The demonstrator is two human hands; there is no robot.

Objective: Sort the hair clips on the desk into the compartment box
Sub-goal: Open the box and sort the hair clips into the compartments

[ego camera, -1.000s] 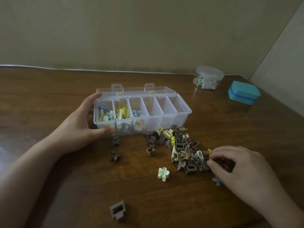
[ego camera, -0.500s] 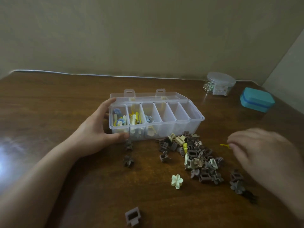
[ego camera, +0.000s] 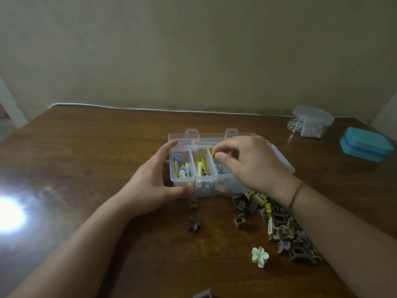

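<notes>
Desk [ego camera: 90, 160] left bare; left hand [ego camera: 150, 186] grips box [ego camera: 283, 162] end; right hand [ego camera: 251, 162] pinches yellow clip [ego camera: 213, 154].

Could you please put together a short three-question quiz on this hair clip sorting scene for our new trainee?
1. True or false: the right hand pinches a small yellow hair clip above the clear plastic compartment box.
2. Which hand steadies the box at its end?
A. the left hand
B. the right hand
C. neither
3. Fill in: the lone cream flower-shaped clip lies on the brown wooden desk, beside the pile of ____ and beige clips.

Key: 1 true; 2 A; 3 brown.
</notes>
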